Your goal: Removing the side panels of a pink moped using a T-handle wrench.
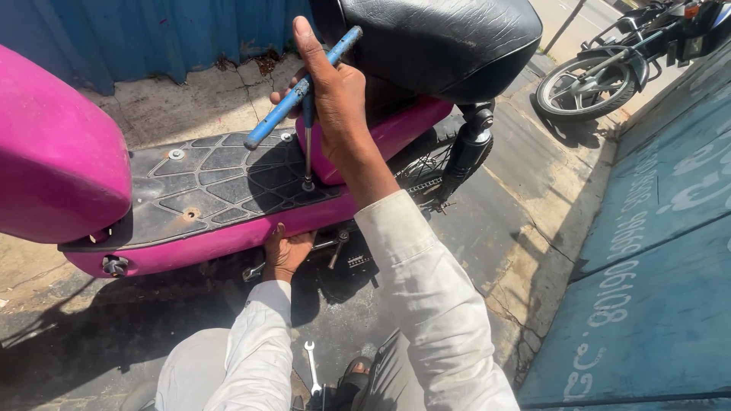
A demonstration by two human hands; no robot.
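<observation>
Blue T-handle wrench (303,90) gripped within right fingers (283,94)

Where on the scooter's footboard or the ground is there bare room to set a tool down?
The black footboard is bare between the pink front panel and the blue T-handle wrench in the right hand. Open concrete lies beyond the rear wheel. It is crowded under the deck, around the left hand, and by the spanner.
</observation>
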